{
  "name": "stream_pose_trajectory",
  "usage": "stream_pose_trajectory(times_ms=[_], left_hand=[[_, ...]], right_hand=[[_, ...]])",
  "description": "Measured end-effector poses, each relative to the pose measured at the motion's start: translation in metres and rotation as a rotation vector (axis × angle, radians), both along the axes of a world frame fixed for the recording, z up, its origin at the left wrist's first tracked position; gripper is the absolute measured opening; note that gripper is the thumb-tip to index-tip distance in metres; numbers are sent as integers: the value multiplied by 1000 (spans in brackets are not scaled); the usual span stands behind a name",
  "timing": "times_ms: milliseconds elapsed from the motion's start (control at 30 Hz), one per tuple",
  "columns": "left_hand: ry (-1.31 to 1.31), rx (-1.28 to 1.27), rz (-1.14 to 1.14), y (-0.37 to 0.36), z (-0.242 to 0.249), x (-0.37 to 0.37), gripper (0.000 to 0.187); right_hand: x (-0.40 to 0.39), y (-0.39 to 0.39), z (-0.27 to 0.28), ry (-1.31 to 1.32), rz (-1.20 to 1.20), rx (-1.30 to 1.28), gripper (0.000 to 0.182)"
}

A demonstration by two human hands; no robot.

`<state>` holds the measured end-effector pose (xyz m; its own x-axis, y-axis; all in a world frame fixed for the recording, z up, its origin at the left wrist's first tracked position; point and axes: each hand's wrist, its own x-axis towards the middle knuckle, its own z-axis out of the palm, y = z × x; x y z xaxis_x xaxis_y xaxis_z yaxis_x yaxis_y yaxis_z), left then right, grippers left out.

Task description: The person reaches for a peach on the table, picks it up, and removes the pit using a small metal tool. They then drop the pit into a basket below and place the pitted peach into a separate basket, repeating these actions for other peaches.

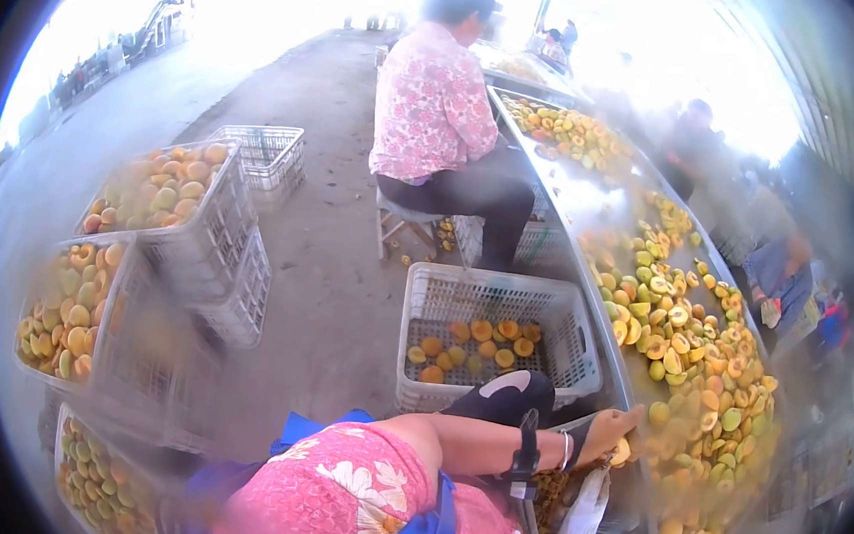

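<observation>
My left hand (pixel 612 431), bare with a bracelet and a dark strap on the arm, is closed around an apricot piece (pixel 621 452) at the metal table's near edge. Just below it is my right hand (pixel 583 517) in a white glove, its fingers drawn together towards the fruit. Whether it grips a tool is too blurred to tell. Halved apricots (pixel 706 415), yellow and greenish, lie heaped on the metal table (pixel 592 205) beyond both hands. Under my hands, a container (pixel 551 500) with brownish contents is partly hidden by my arms.
A grey crate (pixel 506 285) with several apricots stands beside my knee. Stacked crates (pixel 210 240) full of apricots are at the left, near another crate (pixel 268 149). A co-worker (pixel 438 107) sits on a stool (pixel 409 220) along the table; another person (pixel 782 280) is across it.
</observation>
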<state>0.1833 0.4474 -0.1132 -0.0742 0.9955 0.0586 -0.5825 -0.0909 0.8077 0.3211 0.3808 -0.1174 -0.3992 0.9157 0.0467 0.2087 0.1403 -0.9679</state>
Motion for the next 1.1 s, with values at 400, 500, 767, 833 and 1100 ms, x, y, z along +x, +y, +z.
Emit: stream_pose_trajectory(times_ms=[400,500,767,833,1100], left_hand=[[470,163,-171,-31,27,9,63],[419,170,-239,-34,28,16,58],[-298,23,-292,-9,-11,41,56],[-109,-70,-152,-6,-12,36,57],[572,-63,433,43,-7,-88,25]], right_hand=[[25,-18,-4,428,-8,-755,36],[35,-13,-20,663,161,-937,35],[48,-3,-46,1007,133,-1240,39],[52,4,-64,929,441,-1026,41],[88,2,-78,1137,223,-1070,45]])
